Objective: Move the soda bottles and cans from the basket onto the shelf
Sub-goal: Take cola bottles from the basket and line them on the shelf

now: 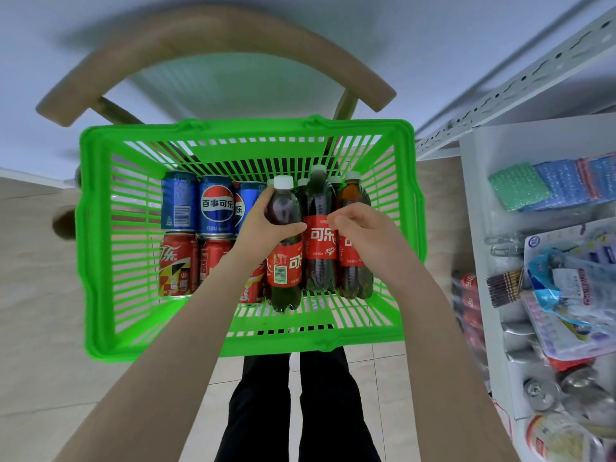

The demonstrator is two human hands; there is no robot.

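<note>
Your left hand (263, 225) grips the left cola bottle (285, 261) around its dark shoulder. The thumb lies across the front just above the red label, and the fingers wrap round the left side below the white cap. The bottle stands upright in the right half of the green basket (333, 343), and you cannot tell whether its base is off the basket floor.

Your right hand (366, 231) is curled, knuckles up, over the shoulder of the right bottle (355, 275). Its fingertips sit beside the label of the middle bottle (318, 251). Whether it actually clasps either bottle cannot be told. More white caps show just behind these three, against the far wall.

The left half of the basket holds cans. The blue Pepsi cans (216, 205) are in the far row and the red cola cans (176, 261) in the near row, one of them partly hidden under your left forearm.

The basket rests on a wooden chair (213, 35), whose curved back rises beyond it. The white shelf (473, 195) stands just to the right of the basket. It carries silver-topped cans (540, 393) at its near end and packets of small goods farther along.
</note>
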